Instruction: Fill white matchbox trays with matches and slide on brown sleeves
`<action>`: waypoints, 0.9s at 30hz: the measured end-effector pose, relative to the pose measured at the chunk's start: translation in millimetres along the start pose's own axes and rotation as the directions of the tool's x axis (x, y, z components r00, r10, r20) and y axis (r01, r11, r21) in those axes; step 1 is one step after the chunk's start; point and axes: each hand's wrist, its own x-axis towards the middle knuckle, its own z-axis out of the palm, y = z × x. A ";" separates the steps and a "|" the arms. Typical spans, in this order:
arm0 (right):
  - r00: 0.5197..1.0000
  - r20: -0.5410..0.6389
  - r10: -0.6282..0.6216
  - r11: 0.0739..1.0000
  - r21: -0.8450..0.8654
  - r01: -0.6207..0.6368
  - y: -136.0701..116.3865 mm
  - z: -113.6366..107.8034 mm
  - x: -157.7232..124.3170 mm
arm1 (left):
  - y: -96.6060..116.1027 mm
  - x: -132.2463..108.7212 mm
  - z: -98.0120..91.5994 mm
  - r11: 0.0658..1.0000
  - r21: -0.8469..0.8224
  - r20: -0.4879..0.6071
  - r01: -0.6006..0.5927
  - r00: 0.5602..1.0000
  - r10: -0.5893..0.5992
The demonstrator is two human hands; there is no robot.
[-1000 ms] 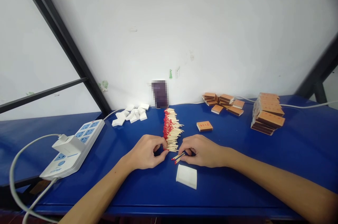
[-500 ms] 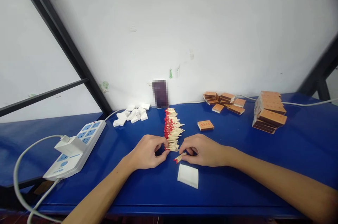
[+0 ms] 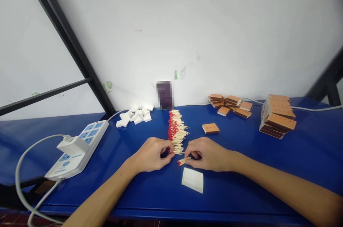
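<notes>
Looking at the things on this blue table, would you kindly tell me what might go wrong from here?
The left hand is right at the near end of the match pile, so a small nudge might scatter its uneven sticks. The right hand grips a few matches by their plain ends, red heads jutting out; a loose pinch could let one drop. The stack of matchboxes on the right sits unevenly, so a bump might topple it.

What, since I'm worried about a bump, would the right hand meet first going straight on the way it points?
Probably the near end of the match pile, its bare stick ends just beyond the right hand, with the left hand past it. Depth is unclear, though.
</notes>
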 end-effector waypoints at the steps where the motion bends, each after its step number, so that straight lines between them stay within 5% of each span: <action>1: 1.000 -0.006 0.002 1.000 0.006 -0.002 0.6 0.3 0.0 | 0.0 0.3 -0.1 1.000 0.002 0.000 -0.001 1.000 0.001; 10: 0.988 -0.089 0.126 0.992 0.004 -0.126 4.2 5.0 3.0 | 2.1 0.1 -1.4 1.000 -0.005 0.001 -0.008 1.000 0.008; 27: 0.992 -0.084 0.090 0.996 0.004 -0.090 5.8 7.2 4.9 | 4.5 0.2 -0.7 0.999 -0.005 -0.028 -0.033 0.999 0.033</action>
